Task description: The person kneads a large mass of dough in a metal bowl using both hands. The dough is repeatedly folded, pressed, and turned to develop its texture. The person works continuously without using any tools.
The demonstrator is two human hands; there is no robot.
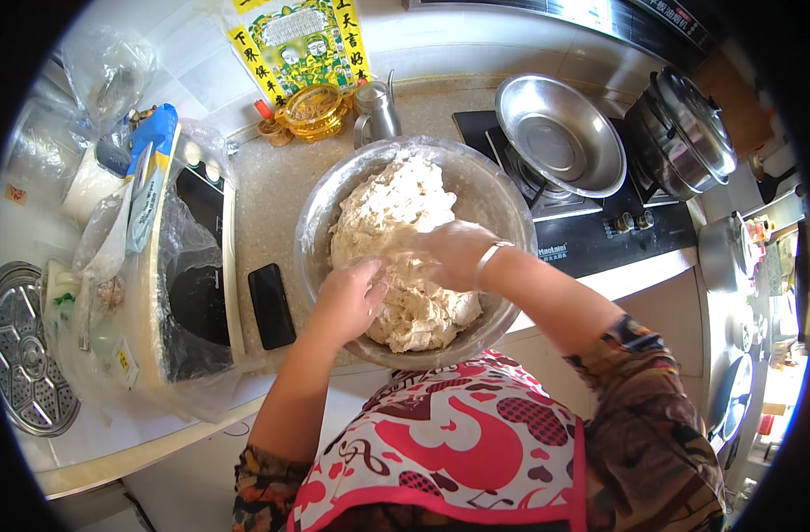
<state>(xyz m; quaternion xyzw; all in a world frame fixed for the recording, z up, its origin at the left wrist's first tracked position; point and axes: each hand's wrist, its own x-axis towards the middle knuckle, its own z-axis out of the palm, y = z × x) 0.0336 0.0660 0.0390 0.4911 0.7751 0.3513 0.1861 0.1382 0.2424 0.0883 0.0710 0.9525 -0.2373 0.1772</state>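
Note:
A large mass of rough, pale dough point(395, 199) fills much of a wide metal basin point(494, 193) in front of me. Flour dusts the basin's inner wall. Over the dough's left side is my left hand point(351, 299), its fingers bent and floury. My right hand point(456, 256) reaches in from the right with a bangle point(488, 263) at the wrist. Motion blurs its fingers, which lie close to those of my left hand above the middle of the dough. Whether either hand grips any dough is unclear.
A black phone point(272, 306) lies left of the basin, beside a plastic-draped induction cooker point(195, 266). Behind stand a metal kettle point(378, 113) and a yellow glass bowl point(315, 113). An empty metal basin point(558, 133) and a lidded pot point(681, 133) sit on the gas stove point(578, 246).

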